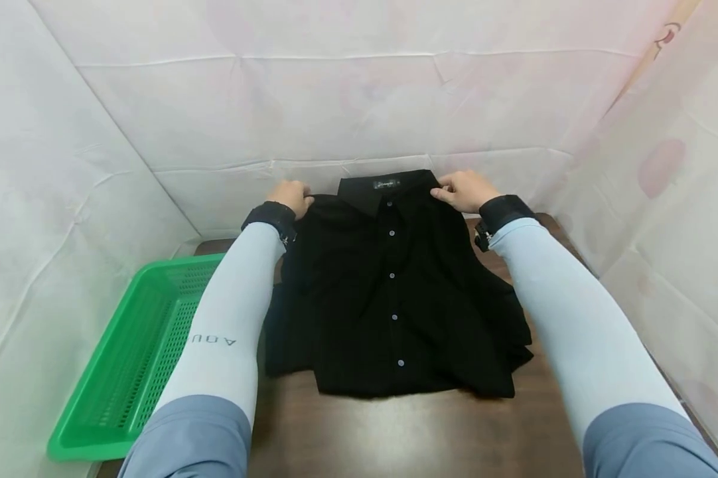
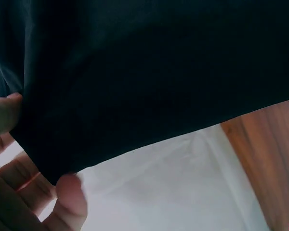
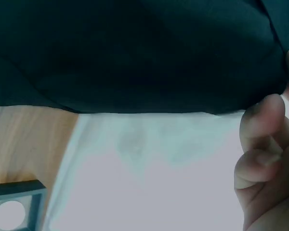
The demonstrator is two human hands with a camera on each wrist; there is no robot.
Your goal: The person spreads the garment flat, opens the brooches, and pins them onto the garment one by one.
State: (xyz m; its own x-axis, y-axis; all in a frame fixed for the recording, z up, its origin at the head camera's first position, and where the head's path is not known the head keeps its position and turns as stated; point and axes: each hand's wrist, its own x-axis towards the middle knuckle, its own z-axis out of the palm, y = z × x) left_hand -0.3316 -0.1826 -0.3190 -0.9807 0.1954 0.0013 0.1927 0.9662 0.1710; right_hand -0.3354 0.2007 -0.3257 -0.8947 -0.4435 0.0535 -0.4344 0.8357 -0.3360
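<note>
A black button-up shirt (image 1: 359,292) lies front side up on the brown table, its collar (image 1: 383,186) at the far end and a row of pale buttons down its middle. At the shoulder left of the collar, my left hand (image 1: 290,197) pinches the cloth; the left wrist view shows the thumb (image 2: 71,195) at a corner of the fabric. My right hand (image 1: 466,190) holds the other shoulder close to the collar. In the right wrist view its fingertips (image 3: 264,115) grip the cloth's edge, with some fingers partly hidden by the fabric.
A green plastic basket (image 1: 90,398) with perforated sides stands left of the shirt, partly behind my left forearm. White sheeting (image 1: 335,113) walls the table at the back and both sides. Brown wooden tabletop (image 1: 395,438) shows in front of the shirt.
</note>
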